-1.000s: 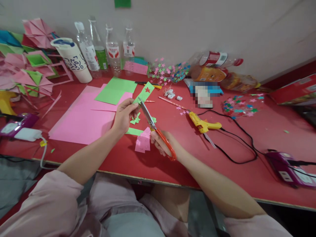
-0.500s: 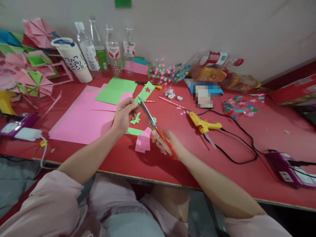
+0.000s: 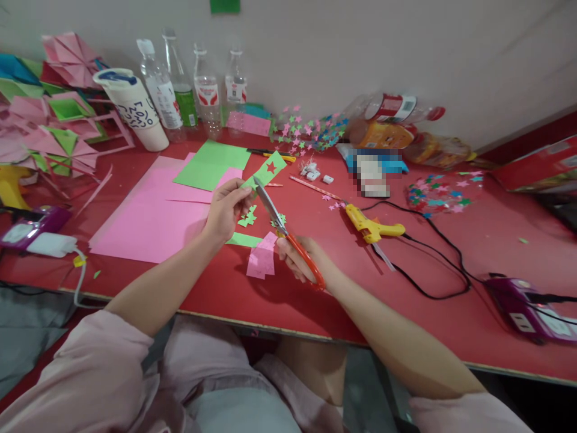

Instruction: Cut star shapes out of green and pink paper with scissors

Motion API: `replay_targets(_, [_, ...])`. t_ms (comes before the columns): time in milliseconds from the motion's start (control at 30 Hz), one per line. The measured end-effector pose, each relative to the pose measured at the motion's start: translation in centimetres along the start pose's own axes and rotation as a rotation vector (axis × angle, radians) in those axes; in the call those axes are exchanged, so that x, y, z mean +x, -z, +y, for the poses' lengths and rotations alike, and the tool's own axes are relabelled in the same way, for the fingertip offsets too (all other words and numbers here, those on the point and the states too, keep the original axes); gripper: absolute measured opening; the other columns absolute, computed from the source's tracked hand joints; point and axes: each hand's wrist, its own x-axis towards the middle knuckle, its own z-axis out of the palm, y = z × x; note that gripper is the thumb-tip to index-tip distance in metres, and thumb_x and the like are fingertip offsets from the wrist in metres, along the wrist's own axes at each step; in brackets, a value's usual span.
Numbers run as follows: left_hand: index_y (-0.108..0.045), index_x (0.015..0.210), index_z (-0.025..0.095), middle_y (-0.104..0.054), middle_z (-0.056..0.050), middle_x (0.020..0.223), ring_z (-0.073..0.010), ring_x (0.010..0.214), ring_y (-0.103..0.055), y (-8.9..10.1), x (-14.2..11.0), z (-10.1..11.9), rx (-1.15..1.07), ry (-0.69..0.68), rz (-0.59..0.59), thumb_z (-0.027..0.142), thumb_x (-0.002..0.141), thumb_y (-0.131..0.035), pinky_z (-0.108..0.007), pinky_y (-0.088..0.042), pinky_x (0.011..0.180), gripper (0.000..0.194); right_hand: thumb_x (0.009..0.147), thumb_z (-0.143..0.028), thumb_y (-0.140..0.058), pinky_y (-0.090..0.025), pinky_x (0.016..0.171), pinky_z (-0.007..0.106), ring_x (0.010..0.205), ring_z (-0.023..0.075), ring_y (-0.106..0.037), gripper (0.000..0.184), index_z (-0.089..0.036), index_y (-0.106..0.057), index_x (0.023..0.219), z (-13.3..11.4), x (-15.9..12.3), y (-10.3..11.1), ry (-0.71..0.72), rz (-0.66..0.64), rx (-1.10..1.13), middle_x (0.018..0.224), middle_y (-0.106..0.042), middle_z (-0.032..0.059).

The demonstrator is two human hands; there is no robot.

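Observation:
My left hand (image 3: 229,207) pinches one end of a green paper strip (image 3: 278,161), which has a star-shaped hole cut through it. In my right hand (image 3: 304,258) are scissors (image 3: 273,211) with orange handles, fingers wrapped round them. Their blade tips touch the strip close to my left fingertips. Below lie small green paper stars (image 3: 247,218), another green strip (image 3: 243,240) and pink paper pieces (image 3: 262,260). Large pink sheets (image 3: 139,219) and a green sheet (image 3: 211,163) lie to the left.
A yellow glue gun (image 3: 374,227) with a black cord lies on the red table (image 3: 315,319). Upright bottles (image 3: 207,96) and a white tumbler (image 3: 133,111) stand along the wall. Folded paper crafts (image 3: 54,120) fill the far left; a purple device (image 3: 525,307) sits right.
The green strip's free end has shifted very slightly. Both hands and the scissors stay almost in the same place.

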Motion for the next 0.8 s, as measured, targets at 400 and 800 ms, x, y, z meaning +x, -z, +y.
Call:
replay_targets(400, [-0.047,0.059,0.017,-0.054,0.005,0.052,-0.0019,0.042,-0.045,0.54,0.7,-0.01,-0.024,-0.024,0.099,0.022,0.074,-0.058,-0.015,-0.032,0.041,0.019,0.082,-0.061,-0.045,-0.034,0.028,0.02,0.022,0.0061,-0.032,0.047,-0.02,-0.044,0.061,0.59,0.74,0.23,-0.014,-0.081,0.04,0.031,-0.034,-0.0097])
replay_targets(800, [-0.052,0.068,0.018,-0.055,0.006,0.054,-0.0023,0.044,-0.047,0.22,0.49,0.1,0.001,-0.005,0.057,0.021,0.077,-0.054,-0.015,-0.037,0.043,0.01,0.082,-0.058,-0.047,-0.032,0.03,0.018,0.026,0.0048,-0.031,0.044,-0.019,-0.043,0.063,0.12,0.07,-0.04,0.004,-0.019,0.043,0.035,-0.034,-0.0093])
